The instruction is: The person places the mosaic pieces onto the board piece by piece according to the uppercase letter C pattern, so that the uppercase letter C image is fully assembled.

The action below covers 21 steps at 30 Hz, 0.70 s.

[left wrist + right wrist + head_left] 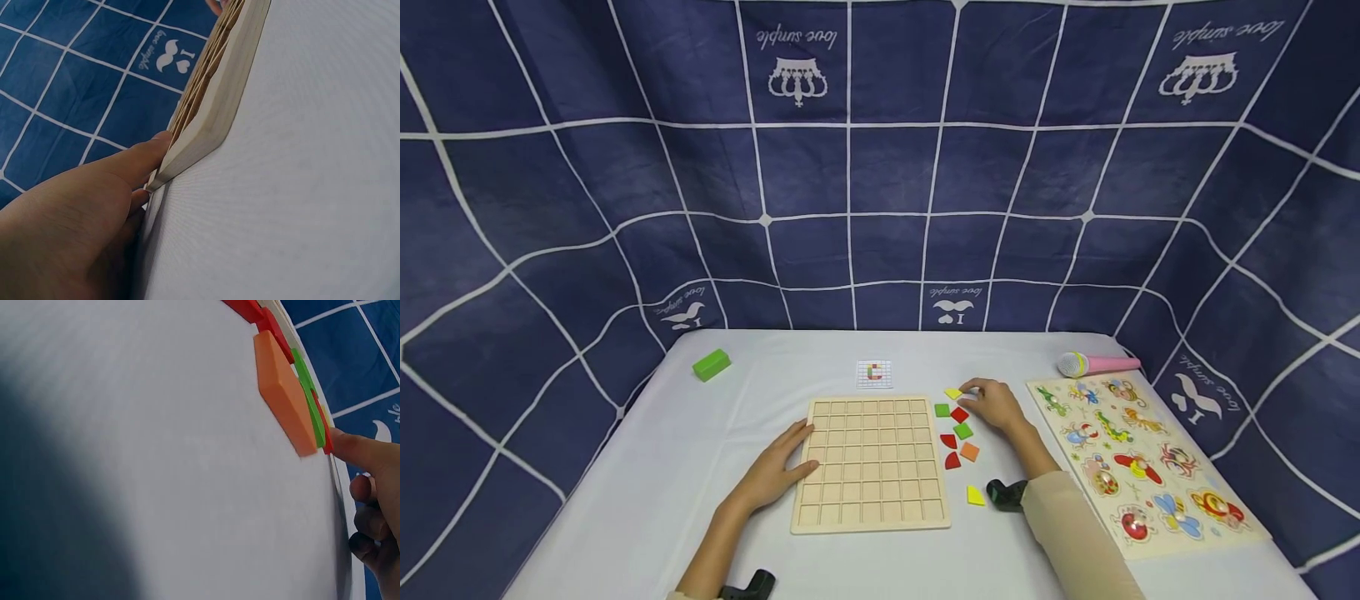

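My left hand [775,471] rests against the left edge of a wooden grid board [872,467], fingers extended and thumb on its rim. My right hand [996,404] is over the cloth just right of the board, fingers loosely bent beside a yellow tile [953,392] and a red square tile [959,414]. In the right wrist view its thumb overlaps the far end of the tile row. Close by lie green tiles [963,430], red quarter-circle tiles [952,460] and an orange square tile [970,451]. A yellow quarter-circle tile [976,495] sits nearer the front.
Behind the board lies a small pattern card [875,374]. A green block [711,364] is at the back left. On the right are a picture puzzle board [1138,467] with animal pieces and a pink toy microphone [1108,364]. Blue checked curtains hang around the white table.
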Available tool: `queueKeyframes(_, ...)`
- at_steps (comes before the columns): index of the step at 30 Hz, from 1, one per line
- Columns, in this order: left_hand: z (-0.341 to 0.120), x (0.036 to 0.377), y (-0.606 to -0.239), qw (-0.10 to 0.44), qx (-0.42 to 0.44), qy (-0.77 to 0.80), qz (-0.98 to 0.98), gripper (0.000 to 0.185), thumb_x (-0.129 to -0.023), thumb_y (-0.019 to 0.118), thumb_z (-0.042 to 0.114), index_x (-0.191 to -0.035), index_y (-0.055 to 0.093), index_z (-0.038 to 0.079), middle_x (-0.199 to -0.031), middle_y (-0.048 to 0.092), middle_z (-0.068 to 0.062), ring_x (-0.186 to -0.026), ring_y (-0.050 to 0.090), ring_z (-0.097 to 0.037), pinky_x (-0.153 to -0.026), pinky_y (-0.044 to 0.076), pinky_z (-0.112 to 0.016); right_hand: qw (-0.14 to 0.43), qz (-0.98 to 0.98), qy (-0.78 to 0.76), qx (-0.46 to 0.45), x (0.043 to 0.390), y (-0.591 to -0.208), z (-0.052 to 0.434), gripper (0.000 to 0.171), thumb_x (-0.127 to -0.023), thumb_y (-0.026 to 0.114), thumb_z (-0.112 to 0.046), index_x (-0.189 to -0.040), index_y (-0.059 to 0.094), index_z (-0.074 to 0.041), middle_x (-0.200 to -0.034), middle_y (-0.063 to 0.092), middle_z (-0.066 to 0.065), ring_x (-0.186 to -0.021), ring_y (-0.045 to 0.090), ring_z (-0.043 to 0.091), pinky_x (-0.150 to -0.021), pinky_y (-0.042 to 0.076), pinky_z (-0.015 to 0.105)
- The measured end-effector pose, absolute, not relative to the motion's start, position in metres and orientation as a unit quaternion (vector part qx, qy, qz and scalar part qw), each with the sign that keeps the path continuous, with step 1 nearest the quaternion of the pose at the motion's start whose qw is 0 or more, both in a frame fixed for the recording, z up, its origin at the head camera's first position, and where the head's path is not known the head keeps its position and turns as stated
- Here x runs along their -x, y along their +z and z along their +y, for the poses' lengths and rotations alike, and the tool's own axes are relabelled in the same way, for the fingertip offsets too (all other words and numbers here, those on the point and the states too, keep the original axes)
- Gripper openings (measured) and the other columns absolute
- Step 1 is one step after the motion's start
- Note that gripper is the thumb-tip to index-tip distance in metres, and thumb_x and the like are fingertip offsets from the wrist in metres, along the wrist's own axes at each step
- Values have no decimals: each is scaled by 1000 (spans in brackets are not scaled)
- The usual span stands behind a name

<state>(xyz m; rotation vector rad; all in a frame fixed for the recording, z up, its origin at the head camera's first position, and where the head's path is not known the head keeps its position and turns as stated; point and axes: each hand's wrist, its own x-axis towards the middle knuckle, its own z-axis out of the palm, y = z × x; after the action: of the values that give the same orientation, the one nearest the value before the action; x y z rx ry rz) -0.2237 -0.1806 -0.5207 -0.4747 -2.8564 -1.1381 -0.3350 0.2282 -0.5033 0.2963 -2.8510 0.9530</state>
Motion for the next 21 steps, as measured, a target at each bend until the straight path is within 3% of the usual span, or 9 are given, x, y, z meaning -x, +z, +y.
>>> queueKeyframes(9, -181, 224, -521, 17, 153, -364, -919, 69, -85, 64, 39, -142, 37, 11, -149, 26, -11, -135, 23, -34, -105, 23, -55, 66, -941, 311, -117, 343, -506, 219, 32, -78, 75, -26, -105, 69, -11, -51, 40, -3, -48, 35, 12, -45, 29, 26)
queueKeyframes(21, -182, 224, -521, 13, 153, -356, -922, 69, -86, 63, 40, -142, 36, 10, -149, 25, -11, -135, 22, -34, -106, 21, -55, 81, -940, 319, -85, 336, -505, 216, 29, -76, 76, -30, -96, 70, -10, -50, 42, -2, -46, 37, 12, -44, 30, 26)
